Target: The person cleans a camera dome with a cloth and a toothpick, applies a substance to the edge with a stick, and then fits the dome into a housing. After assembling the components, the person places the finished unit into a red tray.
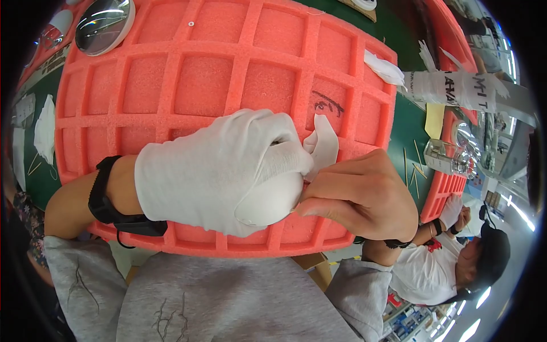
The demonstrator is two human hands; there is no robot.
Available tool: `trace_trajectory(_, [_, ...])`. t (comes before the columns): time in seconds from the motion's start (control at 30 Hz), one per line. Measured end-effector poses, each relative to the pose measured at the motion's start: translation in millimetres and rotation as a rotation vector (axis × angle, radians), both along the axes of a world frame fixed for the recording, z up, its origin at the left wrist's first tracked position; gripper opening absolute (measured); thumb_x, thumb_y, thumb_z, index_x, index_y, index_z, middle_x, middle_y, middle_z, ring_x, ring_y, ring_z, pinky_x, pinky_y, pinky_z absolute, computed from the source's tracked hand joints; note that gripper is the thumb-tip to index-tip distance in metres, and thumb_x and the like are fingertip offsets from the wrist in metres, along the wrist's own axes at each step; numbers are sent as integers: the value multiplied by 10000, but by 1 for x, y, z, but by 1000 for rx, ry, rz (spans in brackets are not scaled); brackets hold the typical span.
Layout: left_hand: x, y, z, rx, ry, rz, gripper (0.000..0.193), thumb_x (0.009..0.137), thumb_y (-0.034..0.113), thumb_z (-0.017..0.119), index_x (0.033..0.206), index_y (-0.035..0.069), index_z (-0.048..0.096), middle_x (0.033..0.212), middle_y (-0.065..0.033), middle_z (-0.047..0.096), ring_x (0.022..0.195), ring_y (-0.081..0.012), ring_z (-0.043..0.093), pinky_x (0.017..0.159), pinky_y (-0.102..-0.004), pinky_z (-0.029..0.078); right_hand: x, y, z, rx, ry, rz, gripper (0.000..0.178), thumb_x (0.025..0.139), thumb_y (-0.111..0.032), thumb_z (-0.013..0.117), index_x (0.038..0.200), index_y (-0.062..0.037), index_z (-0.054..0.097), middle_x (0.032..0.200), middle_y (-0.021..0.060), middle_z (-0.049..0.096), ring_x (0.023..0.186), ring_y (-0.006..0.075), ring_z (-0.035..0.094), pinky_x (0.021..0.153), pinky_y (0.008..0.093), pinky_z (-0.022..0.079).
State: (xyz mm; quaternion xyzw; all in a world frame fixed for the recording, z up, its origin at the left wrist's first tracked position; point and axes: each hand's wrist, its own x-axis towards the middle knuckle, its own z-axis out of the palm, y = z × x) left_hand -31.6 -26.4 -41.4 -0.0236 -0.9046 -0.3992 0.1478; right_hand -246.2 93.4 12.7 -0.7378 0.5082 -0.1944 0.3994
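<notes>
My left hand, in a white glove, grips a round, glossy lens over the foam tray. Its gloved fingers bend over the lens's far side, and the near rim shows below them. My right hand is bare, with thumb and forefinger pinched together at the lens's right edge. Whatever is between those fingertips is too small and hidden to make out. A folded white wipe sticks up between the two hands; I cannot tell which hand holds it.
Beneath my hands lies a pink foam tray of square pockets. Another round lens rests at its far left. Thin wooden sticks and a clear glass bottle are on the green table at right. A co-worker sits beyond.
</notes>
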Motion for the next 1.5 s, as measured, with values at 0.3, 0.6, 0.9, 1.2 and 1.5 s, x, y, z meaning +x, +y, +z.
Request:
trace_trajectory(0.3, [1,-1,-1,39,-6,-23,624,640,185,884,1186,91,597,1076,-93,603,937,-305,589,797,-414,498,2,9,-18,-60,-130,-130,144,892,-217,777,888,-90,710,629,85,589,513,309,549,449,401,361])
trace_trajectory(0.6, [2,1,-4,-19,-39,-20,584,608,177,862,1128,79,614,1073,-77,616,939,-311,585,799,-422,495,7,4,0,26,8,-44,158,851,-159,809,866,-29,722,712,105,666,595,316,647,528,366,475])
trace_trajectory(0.9, [-3,1,2,-71,-69,-42,378,623,183,814,957,78,670,1010,-75,640,915,-315,586,800,-431,485,9,-4,-2,-109,50,53,209,822,-223,833,812,-62,700,669,64,618,552,281,599,489,366,430])
trace_trajectory(1.2, [-4,3,9,-149,-105,-61,388,629,182,803,976,72,670,985,-102,634,911,-330,584,802,-431,484,1,-1,-1,-156,93,63,179,836,-192,820,806,-74,690,697,56,600,594,272,596,511,360,439])
trace_trajectory(1.5, [9,26,16,-54,-161,288,474,640,179,801,1056,38,622,990,-136,584,915,-336,574,786,-438,486,8,4,-8,-626,502,-129,196,754,-74,773,888,-51,632,793,46,613,678,222,607,521,363,437])
